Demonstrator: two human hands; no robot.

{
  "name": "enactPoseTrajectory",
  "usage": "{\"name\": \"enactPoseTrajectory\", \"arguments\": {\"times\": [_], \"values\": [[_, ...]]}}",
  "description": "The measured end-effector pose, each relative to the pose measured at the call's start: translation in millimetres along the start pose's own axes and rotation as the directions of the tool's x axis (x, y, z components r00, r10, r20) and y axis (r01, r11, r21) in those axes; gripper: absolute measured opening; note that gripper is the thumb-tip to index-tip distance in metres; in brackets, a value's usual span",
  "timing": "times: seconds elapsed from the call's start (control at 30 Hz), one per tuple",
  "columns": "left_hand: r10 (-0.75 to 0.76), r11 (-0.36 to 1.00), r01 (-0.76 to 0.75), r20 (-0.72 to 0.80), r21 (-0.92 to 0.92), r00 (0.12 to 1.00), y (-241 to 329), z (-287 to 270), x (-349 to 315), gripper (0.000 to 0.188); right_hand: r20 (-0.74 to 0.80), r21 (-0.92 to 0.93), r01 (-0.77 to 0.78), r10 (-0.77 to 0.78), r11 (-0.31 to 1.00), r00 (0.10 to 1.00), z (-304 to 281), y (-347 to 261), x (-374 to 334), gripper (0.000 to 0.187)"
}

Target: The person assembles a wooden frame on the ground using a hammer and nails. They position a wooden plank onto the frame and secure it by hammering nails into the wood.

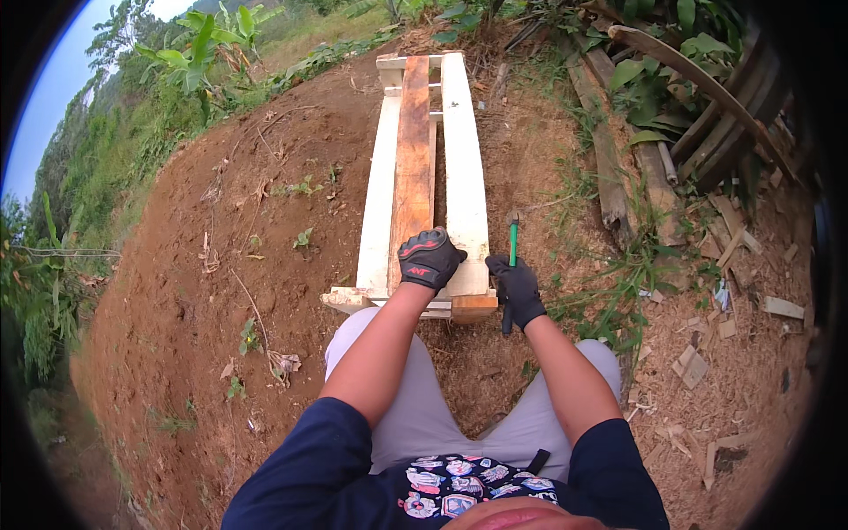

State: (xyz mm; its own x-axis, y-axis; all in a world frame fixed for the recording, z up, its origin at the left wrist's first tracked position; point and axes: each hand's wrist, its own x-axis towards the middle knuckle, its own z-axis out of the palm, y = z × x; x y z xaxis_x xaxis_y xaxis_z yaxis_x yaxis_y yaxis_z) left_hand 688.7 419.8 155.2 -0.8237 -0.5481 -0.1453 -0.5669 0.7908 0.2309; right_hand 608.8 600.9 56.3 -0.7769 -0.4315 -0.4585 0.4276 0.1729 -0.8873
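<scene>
A long wooden frame of pale planks stretches away from me over the ground, with a reddish-brown board lying lengthwise along its middle. My left hand, in a black glove with red marks, is closed at the near end of the boards. Its fingertips are hidden, so whatever they pinch does not show. Just off the frame's right edge, my gloved right hand grips a slim tool with a green and black handle, which looks like a hammer held upright. Its small head is at the top. A short crosspiece closes the frame's near end.
My knees straddle the near end of the frame. Bare brown soil slopes off to the left toward green plants. At right lie old timbers, weeds, and scattered wood offcuts among sawdust.
</scene>
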Motion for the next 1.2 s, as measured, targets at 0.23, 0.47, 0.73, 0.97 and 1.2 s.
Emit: {"name": "enactPoseTrajectory", "arguments": {"times": [0.23, 0.47, 0.73, 0.97, 1.2], "values": [[0.014, 1.000, -0.009, 0.175, -0.029, 0.984, -15, 4, 30, 0.057, 0.073, -0.177, 0.139, -0.128, 0.974, 0.989, 3, -3, -2, 0.043], [0.079, 0.995, -0.063, 0.207, -0.082, 0.975, -18, 4, 34, 0.057, 0.134, -0.247, 0.194, -0.165, 0.949, 0.977, -3, 2, 5, 0.038], [0.085, 0.995, -0.074, 0.192, -0.064, 0.978, -17, 3, 32, 0.056, 0.130, -0.273, 0.251, -0.223, 0.929, 0.966, -3, -3, -1, 0.032], [0.074, 0.996, -0.061, 0.195, -0.071, 0.978, -17, 4, 35, 0.054, 0.151, -0.290, 0.288, -0.254, 0.912, 0.955, -2, -8, -2, 0.034], [0.074, 0.996, -0.065, 0.185, -0.054, 0.980, -16, 9, 36, 0.055, 0.169, -0.255, 0.317, -0.280, 0.914, 0.945, -5, -1, 0, 0.036]]}}
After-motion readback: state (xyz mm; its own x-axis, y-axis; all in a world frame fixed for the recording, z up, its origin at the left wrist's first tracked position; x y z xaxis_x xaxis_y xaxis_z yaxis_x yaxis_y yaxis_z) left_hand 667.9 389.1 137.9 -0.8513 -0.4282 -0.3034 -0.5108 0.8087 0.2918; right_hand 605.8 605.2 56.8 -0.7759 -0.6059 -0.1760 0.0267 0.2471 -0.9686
